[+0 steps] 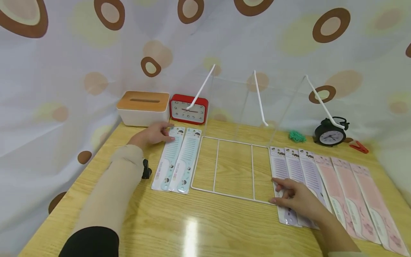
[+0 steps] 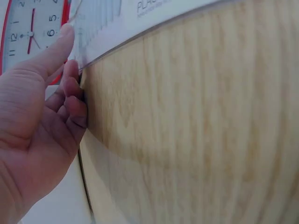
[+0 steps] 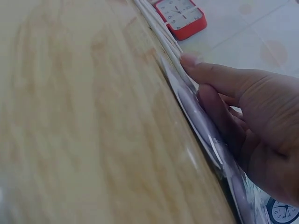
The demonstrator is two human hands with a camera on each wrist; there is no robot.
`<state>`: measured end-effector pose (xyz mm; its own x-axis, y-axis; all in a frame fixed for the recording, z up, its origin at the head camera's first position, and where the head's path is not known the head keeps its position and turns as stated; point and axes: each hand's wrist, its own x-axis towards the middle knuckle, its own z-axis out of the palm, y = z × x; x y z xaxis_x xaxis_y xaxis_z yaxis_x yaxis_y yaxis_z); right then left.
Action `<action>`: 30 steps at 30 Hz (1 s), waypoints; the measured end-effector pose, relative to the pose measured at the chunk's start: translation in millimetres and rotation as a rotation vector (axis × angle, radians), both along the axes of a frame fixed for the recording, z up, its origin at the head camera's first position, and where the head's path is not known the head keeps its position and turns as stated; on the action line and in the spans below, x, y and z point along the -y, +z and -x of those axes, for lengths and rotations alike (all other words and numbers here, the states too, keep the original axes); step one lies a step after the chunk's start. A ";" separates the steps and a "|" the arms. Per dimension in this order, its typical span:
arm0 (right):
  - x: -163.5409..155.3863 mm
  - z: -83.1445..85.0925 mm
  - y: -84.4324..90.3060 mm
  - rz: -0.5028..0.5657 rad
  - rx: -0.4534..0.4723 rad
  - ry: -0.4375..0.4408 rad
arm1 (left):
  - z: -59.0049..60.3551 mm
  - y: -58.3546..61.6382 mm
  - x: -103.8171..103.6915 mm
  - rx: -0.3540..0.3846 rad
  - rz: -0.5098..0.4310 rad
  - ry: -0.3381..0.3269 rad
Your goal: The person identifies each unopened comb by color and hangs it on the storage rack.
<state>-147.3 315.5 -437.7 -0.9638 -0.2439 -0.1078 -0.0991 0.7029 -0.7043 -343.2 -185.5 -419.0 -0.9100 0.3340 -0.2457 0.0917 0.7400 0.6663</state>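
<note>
Two long, flat light-blue packages (image 1: 185,162) with printed lines lie side by side left of a white wire hook rack (image 1: 232,141). My left hand (image 1: 155,134) pinches the top left corner of the outer one, thumb on its edge; in the left wrist view the other fingers (image 2: 77,108) curl beside that package (image 2: 122,23). My right hand (image 1: 297,198) is at the rack's front right corner, thumb and forefinger apart and touching the wire edge, over the nearest purple package (image 1: 280,166). In the right wrist view the thumb (image 3: 190,59) meets the white wire (image 3: 161,35).
Three purple and three pink packages (image 1: 346,185) overlap along the right. Three white hooks (image 1: 260,100) jut forward above the rack's base. Behind stand a tissue box (image 1: 142,110), a red clock (image 1: 188,109) and a black alarm clock (image 1: 330,134), with a green tuft (image 1: 297,136) and a red clip (image 1: 359,147).
</note>
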 end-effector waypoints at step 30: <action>0.0 -1.0 9.7 0.029 0.014 0.135 | -60.4 84.2 9.2 -0.127 -0.233 -0.204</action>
<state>-146.2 315.5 -428.0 -0.9203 -0.3749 -0.1120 -0.1819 0.6634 -0.7258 -282.8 -194.7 -334.8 -0.8370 0.5464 -0.0302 0.3156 0.5270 0.7891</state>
